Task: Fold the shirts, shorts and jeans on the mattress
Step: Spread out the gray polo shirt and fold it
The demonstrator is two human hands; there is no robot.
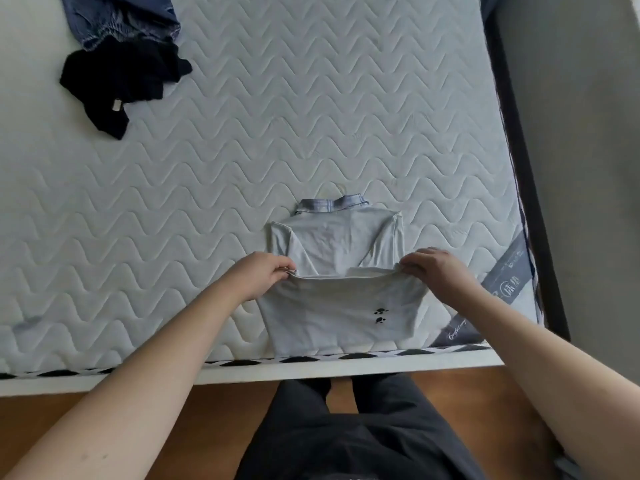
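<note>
Pale grey polo shirt (332,258) lies on quilted mattress (242,150), near front edge, collar pointing away from person, sleeves tucked inward. Left hand (263,275) pinches left corner of lower hem; right hand (436,271) pinches right corner. Hem lifted, lower half doubled up toward chest. Two small black paw prints (381,315) on raised panel. Far left: black garment (121,81) crumpled, touching denim piece (121,19) behind it. Wooden floor (52,417) below.

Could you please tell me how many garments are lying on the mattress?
3: a grey shirt at the near edge, black clothing and jeans far left. The pile may hide more.
</note>
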